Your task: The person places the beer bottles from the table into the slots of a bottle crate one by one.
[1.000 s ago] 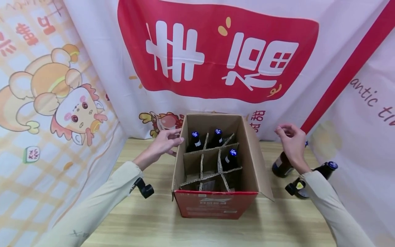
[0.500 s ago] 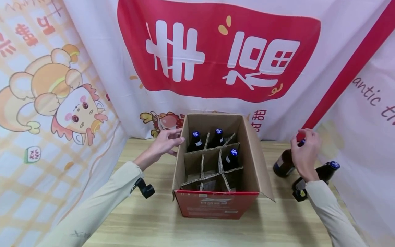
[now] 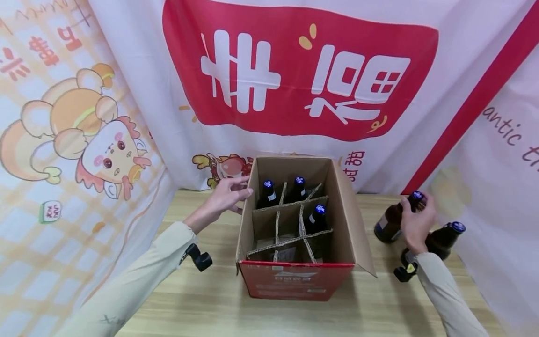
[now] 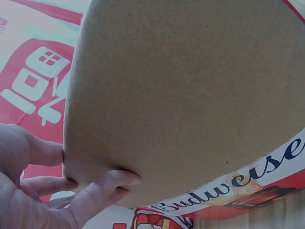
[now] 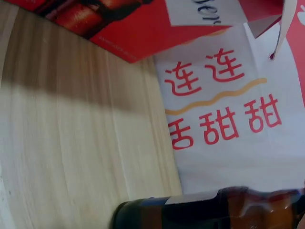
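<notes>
A red and brown cardboard beer box [image 3: 290, 281] stands open at the top, with crossed cardboard dividers inside. Three blue-capped bottles occupy its cells: two at the back [image 3: 268, 194] and one at the middle right [image 3: 316, 220]. My left hand [image 3: 223, 196] holds the box's left side near the far corner; the left wrist view has its fingers at the edge of the brown flap [image 4: 186, 95]. To the right of the box, my right hand [image 3: 417, 227] grips the neck of a brown beer bottle [image 3: 389, 222], which also lies across the bottom of the right wrist view.
Another dark blue-capped bottle [image 3: 444, 241] stands behind the right wrist, partly hidden by it. The box's right flap [image 3: 355, 224] sticks outward toward the bottles. Printed cloth [image 3: 294, 84] walls in the wooden table [image 3: 202, 299] at the back and both sides.
My right hand has moved right from above the beer bottle and then lowered onto its neck, with the fingers now around it. My left hand stays at the box.
</notes>
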### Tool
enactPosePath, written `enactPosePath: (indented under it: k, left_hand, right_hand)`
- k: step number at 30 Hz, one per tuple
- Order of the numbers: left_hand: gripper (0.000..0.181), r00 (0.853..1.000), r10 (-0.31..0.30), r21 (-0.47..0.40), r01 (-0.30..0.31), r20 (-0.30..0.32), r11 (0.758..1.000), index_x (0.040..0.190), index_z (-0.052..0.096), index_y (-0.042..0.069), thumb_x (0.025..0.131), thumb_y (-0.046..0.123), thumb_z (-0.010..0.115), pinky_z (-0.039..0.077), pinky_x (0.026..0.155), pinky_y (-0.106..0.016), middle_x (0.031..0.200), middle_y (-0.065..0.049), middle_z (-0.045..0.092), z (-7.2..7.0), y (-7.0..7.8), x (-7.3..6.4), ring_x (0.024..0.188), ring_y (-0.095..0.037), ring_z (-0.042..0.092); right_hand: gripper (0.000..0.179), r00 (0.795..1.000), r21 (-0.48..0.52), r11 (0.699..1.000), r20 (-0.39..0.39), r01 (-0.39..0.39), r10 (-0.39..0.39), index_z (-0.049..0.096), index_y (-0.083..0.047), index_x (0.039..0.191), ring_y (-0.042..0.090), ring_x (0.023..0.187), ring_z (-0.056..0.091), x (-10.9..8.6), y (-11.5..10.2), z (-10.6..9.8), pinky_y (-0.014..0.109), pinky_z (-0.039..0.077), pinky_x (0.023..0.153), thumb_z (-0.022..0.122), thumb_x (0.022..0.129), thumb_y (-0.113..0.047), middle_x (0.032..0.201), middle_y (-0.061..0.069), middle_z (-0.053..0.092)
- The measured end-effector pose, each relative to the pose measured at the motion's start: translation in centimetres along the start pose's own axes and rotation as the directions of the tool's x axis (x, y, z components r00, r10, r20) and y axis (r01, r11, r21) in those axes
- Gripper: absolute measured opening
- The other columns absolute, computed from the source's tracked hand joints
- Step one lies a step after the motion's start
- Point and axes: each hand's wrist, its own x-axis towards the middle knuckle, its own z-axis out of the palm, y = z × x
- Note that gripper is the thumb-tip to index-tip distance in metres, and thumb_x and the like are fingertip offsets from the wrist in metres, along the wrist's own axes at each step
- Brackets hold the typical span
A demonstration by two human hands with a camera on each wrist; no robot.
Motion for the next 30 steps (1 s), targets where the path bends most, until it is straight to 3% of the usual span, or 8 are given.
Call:
enactPosePath:
  k: [3,8,12,16,23,30]
  left_hand:
    - [0.060,1.000,-0.006,0.006,0.006,-0.004,1.000,0.161,0.038,0.005,0.107,0.016,0.059,0.068,0.076,-0.040,0.149,-0.029,0.054,-0.1,-0.1,0.1,0.128,-0.046,0.060]
    - [0.060,1.000,-0.010,0.003,0.010,0.005,1.000,0.162,0.038,0.006,0.106,0.017,0.060,0.068,0.075,-0.039,0.148,-0.028,0.055,-0.1,-0.1,0.0,0.128,-0.045,0.060]
    - [0.060,1.000,-0.012,0.005,0.012,-0.005,1.000,0.161,0.039,0.006,0.106,0.017,0.060,0.068,0.074,-0.039,0.147,-0.028,0.055,-0.2,-0.1,-0.1,0.128,-0.045,0.060]
    - [0.060,1.000,-0.015,0.007,0.015,0.001,1.000,0.161,0.038,0.006,0.107,0.018,0.060,0.068,0.074,-0.039,0.147,-0.028,0.055,-0.1,-0.1,0.0,0.128,-0.044,0.061]
    - [0.060,1.000,-0.018,0.006,0.018,0.011,1.000,0.161,0.038,0.006,0.106,0.017,0.060,0.068,0.075,-0.038,0.147,-0.027,0.056,0.0,-0.2,-0.1,0.127,-0.043,0.061]
    - [0.061,1.000,-0.020,0.003,0.020,0.011,1.000,0.162,0.037,0.006,0.106,0.017,0.061,0.068,0.077,-0.040,0.150,-0.027,0.053,-0.2,-0.1,0.1,0.130,-0.045,0.060]
  right_hand:
    - [0.042,0.999,0.011,1.000,-0.044,0.010,-0.009,0.068,-0.001,0.131,-0.004,0.096,0.058,0.0,0.5,0.3,0.012,0.049,0.089,0.079,0.094,-0.018,0.112,0.001,0.070]
    - [0.037,0.997,0.011,0.999,-0.071,0.032,-0.031,0.072,-0.004,0.127,-0.009,0.092,0.060,0.0,0.9,0.1,0.010,0.051,0.087,0.080,0.093,-0.016,0.111,0.010,0.074]
    - [0.030,0.994,0.052,0.993,-0.046,0.103,-0.101,0.072,0.003,0.121,-0.007,0.093,0.063,0.0,1.4,0.0,0.009,0.052,0.084,0.077,0.095,-0.011,0.107,0.012,0.073]
    - [0.025,0.987,0.024,0.987,-0.030,0.159,-0.158,0.071,0.004,0.118,-0.008,0.094,0.061,0.0,1.9,-0.1,0.007,0.048,0.080,0.075,0.097,-0.010,0.106,0.008,0.072]
    - [0.018,0.983,0.026,0.983,-0.029,0.184,-0.184,0.071,0.005,0.110,-0.009,0.087,0.061,0.0,2.0,-0.5,0.006,0.047,0.078,0.075,0.096,-0.006,0.095,0.001,0.069]
    - [0.017,0.981,0.067,0.979,0.009,0.195,-0.196,0.073,0.006,0.104,-0.009,0.082,0.064,0.2,1.6,-0.4,0.005,0.051,0.079,0.076,0.096,-0.008,0.091,0.010,0.073]
